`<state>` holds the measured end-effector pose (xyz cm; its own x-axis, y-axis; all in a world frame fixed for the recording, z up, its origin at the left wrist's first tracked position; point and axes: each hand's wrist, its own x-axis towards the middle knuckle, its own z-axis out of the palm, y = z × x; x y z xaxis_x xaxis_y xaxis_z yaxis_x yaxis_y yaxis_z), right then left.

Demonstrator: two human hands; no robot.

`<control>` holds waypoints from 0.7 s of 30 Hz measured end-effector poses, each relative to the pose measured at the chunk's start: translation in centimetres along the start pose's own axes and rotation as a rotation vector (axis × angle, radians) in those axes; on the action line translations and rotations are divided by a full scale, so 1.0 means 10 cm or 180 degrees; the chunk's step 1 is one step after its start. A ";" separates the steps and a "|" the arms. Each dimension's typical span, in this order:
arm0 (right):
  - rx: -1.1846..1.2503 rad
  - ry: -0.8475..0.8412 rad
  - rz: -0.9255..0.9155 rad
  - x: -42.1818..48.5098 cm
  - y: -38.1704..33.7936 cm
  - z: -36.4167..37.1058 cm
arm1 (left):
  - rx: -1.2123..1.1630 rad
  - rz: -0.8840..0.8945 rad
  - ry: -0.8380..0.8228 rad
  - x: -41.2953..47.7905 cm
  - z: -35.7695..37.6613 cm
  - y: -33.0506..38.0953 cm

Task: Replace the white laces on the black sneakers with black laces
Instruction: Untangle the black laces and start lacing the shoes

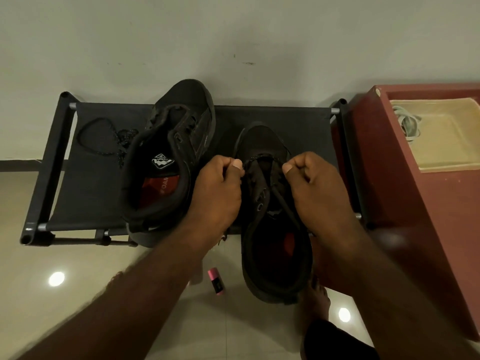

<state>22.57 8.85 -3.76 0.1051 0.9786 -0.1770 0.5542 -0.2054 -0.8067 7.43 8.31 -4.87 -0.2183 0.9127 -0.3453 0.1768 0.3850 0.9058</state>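
Clearly the relacing is under way on the near sneaker (275,255). It sits toe-away on the front of the shoe rack (306,126), with its heel overhanging the edge toward the person. The left hand (218,188) is curled tight and pinches one end of the black lace (262,162) beside the toe-end eyelets. The right hand (314,188) pinches the other end the same way on the opposite side. Between them the strands cross over the tongue.

Only the eyelets nearest the toe look threaded, and the metal-ringed ones further back are bare. I'd judge this as evening up and snugging the first crossing. The next move calls for feeding each tip through the following eyelet, which takes a fine grip close to the tip because the cord is limp.

The lace is a round braided cord flecked with pale specks. The sneaker is matte black with a thick padded collar and a red patch inside.

The second sneaker (166,165) lies tilted just beside it, showing no lace that I can make out and a white logo on its insole. The spare black lace (104,136) lies in a loose loop on the taut fabric shelf. The white laces (407,123) are bundled in a cream tray (441,157) set in a dark-red box (389,190). A pink cylinder (216,281) lies on the glossy tiles.
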 end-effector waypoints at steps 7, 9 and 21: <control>0.0104 -0.0017 0.0193 0.03 0.02 0.00 | -0.0177 -0.0236 -0.0013 -0.02 -0.01 0.02; -0.0008 -0.0072 0.0288 0.03 0.02 -0.02 | -0.0054 -0.0246 -0.0055 -0.04 -0.02 0.01; 0.1193 -0.1035 0.0188 -0.06 -0.24 -0.34 | 0.0740 0.1638 -0.0409 -0.20 -0.10 0.17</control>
<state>23.96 8.82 0.16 -0.1686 0.9226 -0.3470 0.2140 -0.3094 -0.9265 7.20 6.97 -2.40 0.0674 0.9941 0.0853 0.4388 -0.1063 0.8923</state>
